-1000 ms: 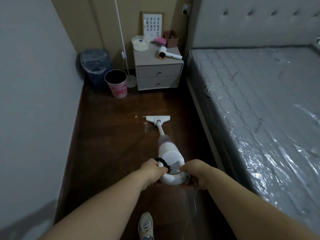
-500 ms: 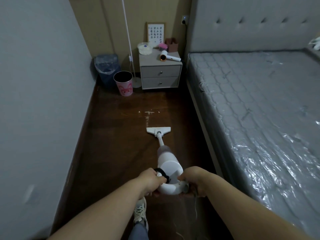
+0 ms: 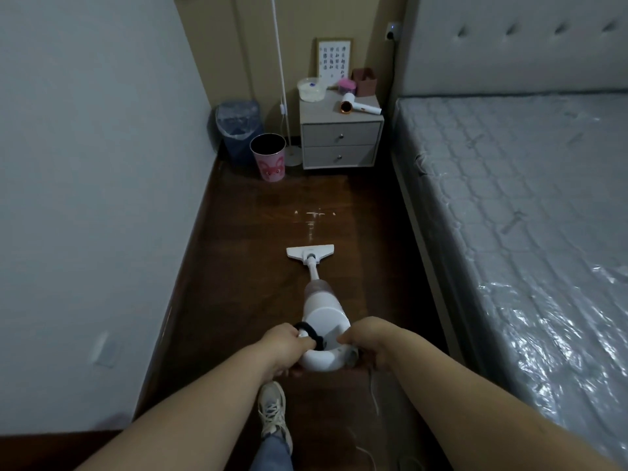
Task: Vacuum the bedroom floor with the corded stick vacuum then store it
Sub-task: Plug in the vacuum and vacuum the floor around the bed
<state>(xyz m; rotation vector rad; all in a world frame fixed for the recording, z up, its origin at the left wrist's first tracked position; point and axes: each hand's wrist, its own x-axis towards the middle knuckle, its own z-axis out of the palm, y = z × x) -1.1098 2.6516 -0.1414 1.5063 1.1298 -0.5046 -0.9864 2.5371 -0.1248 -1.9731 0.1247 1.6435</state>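
Head view, grip: the left hand (image 3: pixel 289 345) curls round the near left side of the vacuum (image 3: pixel 323 321) handle, beside a black band; the right hand (image 3: pixel 368 341) grips the near right side. Both are closed on the handle, with the white body between them.

Head view, vacuum: the tube slopes away and down from the grip to the floor head (image 3: pixel 310 252), which lies flat on the dark wood floor (image 3: pixel 238 266), straight ahead of the hands.

Head view, dirt: pale specks and streaks (image 3: pixel 314 215) lie just beyond the floor head, further from the grip, not yet covered by it.

Head view, cord: a thin white cord (image 3: pixel 373 396) hangs down from below the right hand and trails back towards the body; where it ends is out of view.

Head view, surroundings: wall (image 3: pixel 102 164) well to the left of the grip, bed (image 3: pixel 526 232) to the right, nightstand (image 3: pixel 341 141) and pink bin (image 3: pixel 268 161) far ahead. A shoe (image 3: pixel 272 413) stands just behind the hands.

Step in hand, judged: a forward pass along the strip between wall and bed.

Doing it well: push evenly with both hands so the head stays flat and square, run it fully over the specks, and overlap each pass.

Watch for: the cord near the shoe; keep it behind and off the path.
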